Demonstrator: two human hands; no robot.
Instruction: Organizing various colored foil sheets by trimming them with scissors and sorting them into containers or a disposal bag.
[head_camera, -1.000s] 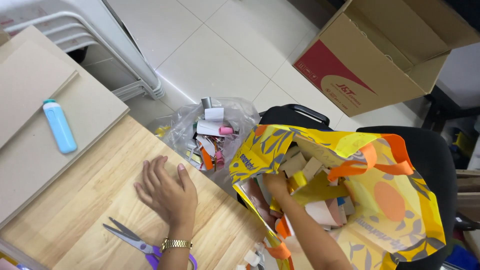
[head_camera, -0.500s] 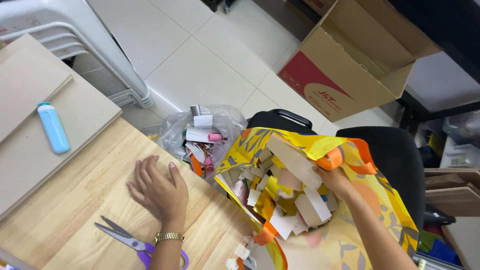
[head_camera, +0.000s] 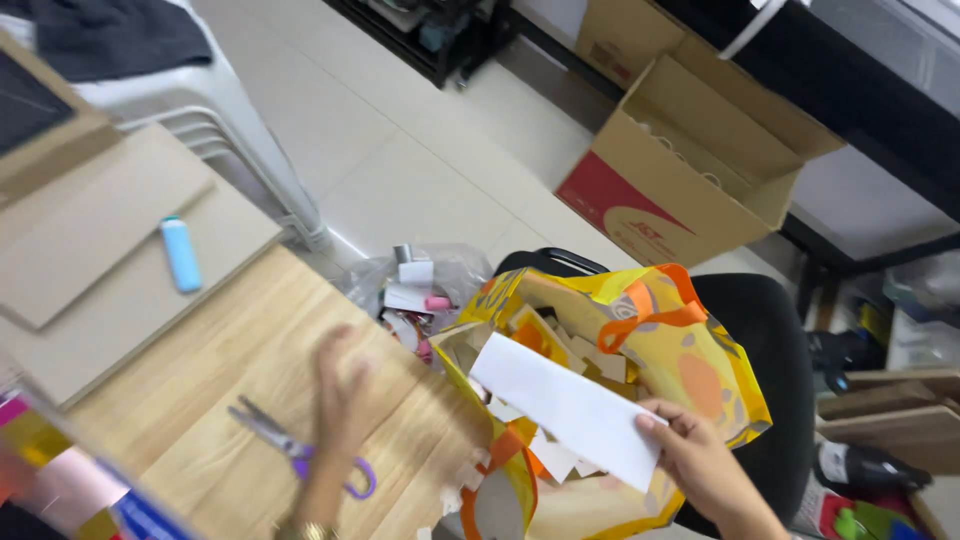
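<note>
Right hand (head_camera: 700, 462): pinches one end of a white paper strip (head_camera: 568, 408), held over the mouth of the yellow-and-orange bag (head_camera: 690, 360) of paper scraps. Left hand (head_camera: 343, 395): blurred, fingers spread flat on the wooden table (head_camera: 220, 350), holding nothing, just beside purple-handled scissors (head_camera: 300, 448). Blue tube (head_camera: 181, 254): on cardboard sheets.

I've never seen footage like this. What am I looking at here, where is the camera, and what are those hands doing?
There is no machine: a person wears a camera on the head, looking down at their own two bare hands. The left hand lies flat and blurred on a wooden table, beside purple-handled scissors. The right hand holds a white sheet of paper in its grip over a yellow and orange bag full of paper scraps. A blue tube rests on cardboard sheets; an open cardboard box stands on the floor.
</note>
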